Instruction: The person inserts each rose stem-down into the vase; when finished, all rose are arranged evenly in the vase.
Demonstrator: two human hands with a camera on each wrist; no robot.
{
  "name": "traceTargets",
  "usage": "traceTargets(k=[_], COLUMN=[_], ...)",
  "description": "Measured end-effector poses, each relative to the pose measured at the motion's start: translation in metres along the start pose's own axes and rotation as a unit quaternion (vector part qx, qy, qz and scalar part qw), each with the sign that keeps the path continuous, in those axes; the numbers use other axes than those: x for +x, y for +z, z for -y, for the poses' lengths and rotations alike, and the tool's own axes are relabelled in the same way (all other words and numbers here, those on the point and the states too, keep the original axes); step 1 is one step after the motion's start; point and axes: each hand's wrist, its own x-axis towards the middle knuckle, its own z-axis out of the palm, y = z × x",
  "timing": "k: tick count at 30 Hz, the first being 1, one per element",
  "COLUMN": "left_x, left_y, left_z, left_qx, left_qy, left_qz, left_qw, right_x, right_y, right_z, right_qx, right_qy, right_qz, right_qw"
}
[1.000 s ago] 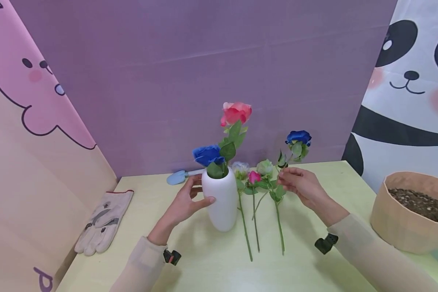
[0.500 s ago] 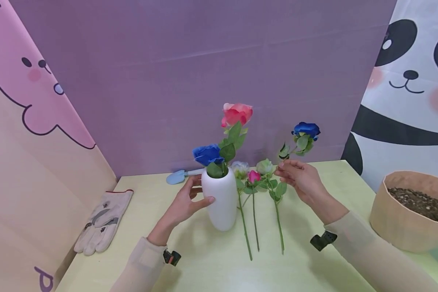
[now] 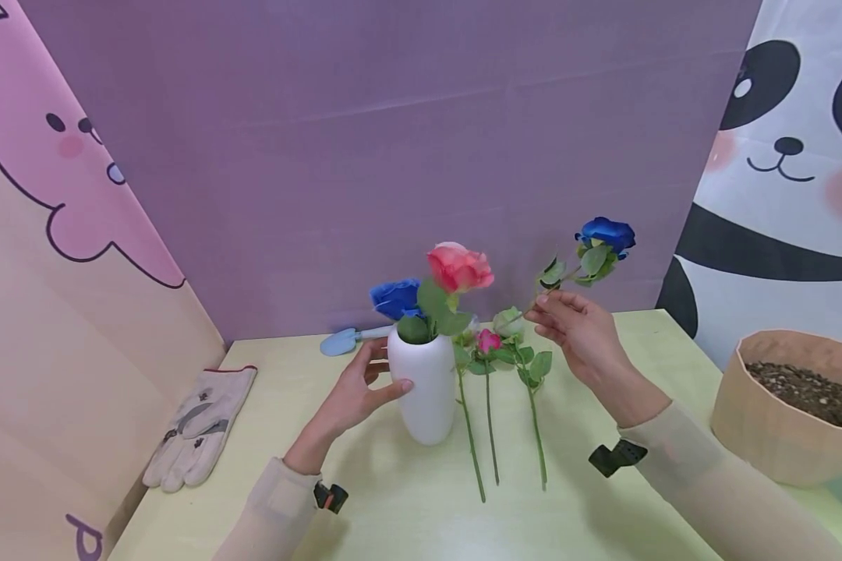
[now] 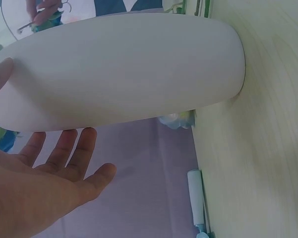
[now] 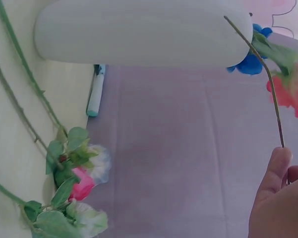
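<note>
My left hand [image 3: 358, 389] holds the upright white vase [image 3: 426, 397], thumb on its front and fingers at its left side; in the left wrist view the fingertips [image 4: 88, 141] lie right at the vase's edge. A blue rose [image 3: 396, 298] and a coral-pink rose [image 3: 459, 267] stand in the vase, the coral one leaning right. My right hand [image 3: 582, 335] pinches the stem of another blue rose [image 3: 606, 236], raised above the table to the vase's right. In the right wrist view that stem's [image 5: 270, 79] bare end overlaps the vase near its mouth.
Right of the vase lie several flowers, including a small pink rose [image 3: 489, 340] and a pale green one [image 3: 508, 321]. A blue trowel [image 3: 340, 341] lies behind the vase. Work gloves [image 3: 199, 428] lie at left. A tan pot [image 3: 779, 421] of soil stands at right.
My right hand has raised the blue rose up and to the right. The coral-pink rose in the vase has dropped lower and tipped right. My left hand stays on the vase.
</note>
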Motion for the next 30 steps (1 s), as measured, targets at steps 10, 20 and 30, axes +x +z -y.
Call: traceTargets(k=[10, 20, 30], left_x=[0.0, -0.002, -0.001], left_y=[0.001, 0.001, 0.001], left_z=[0.002, -0.003, 0.0], left_qx=[0.003, 0.004, 0.005], left_qy=[-0.004, -0.004, -0.007], left_qz=[-0.003, -0.001, -0.002], left_qw=[1.0, 1.0, 1.0], right_x=[-0.003, -0.003, -0.001], right_y=[0.01, 0.017, 0.023], right_z=[0.006, 0.011, 0.01], right_qx=[0.043, 0.11, 0.158], right_qy=[-0.031, -0.048, -0.082], right_qz=[-0.013, 0.001, -0.011], right_qw=[0.9985, 0.9928, 0.984])
